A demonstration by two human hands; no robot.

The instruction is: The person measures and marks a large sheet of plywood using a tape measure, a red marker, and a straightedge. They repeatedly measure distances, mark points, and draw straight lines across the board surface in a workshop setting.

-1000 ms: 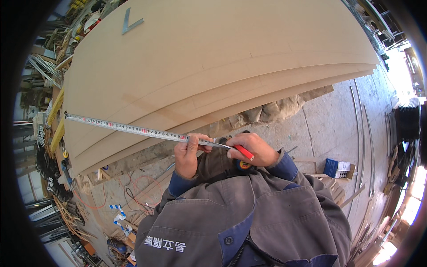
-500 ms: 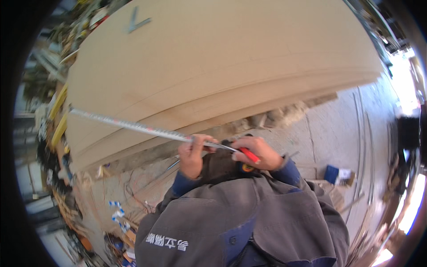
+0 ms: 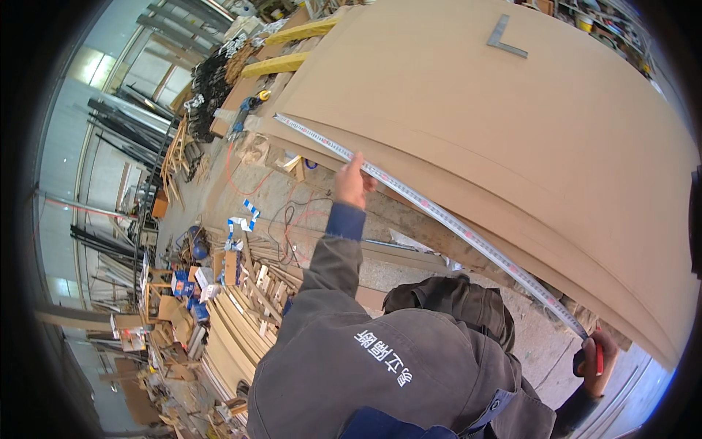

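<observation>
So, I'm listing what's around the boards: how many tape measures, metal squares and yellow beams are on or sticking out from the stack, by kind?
Tape measure: 1
Metal square: 1
Yellow beams: 2
Total: 4

The person wore a work jacket [image 3: 314,395] of dull grey-brown cloth, with stitched seam lines crossing the chest. White lettering [image 3: 383,358] ran in a short row over the left side of the chest. The left sleeve [image 3: 333,267] was the same grey-brown, creased along its length, and ended in a broad navy-blue cuff [image 3: 345,222]. Of the right sleeve [image 3: 576,414] only a dark stretch near the wrist showed. A navy-blue panel [image 3: 387,426] sat at the lower front, and a small round button [image 3: 496,403] marked a blue-edged strip beside it. The trousers [image 3: 453,304] were dark brownish and deeply wrinkled. The left hand [image 3: 352,184] and right hand [image 3: 593,376] were both bare.
</observation>
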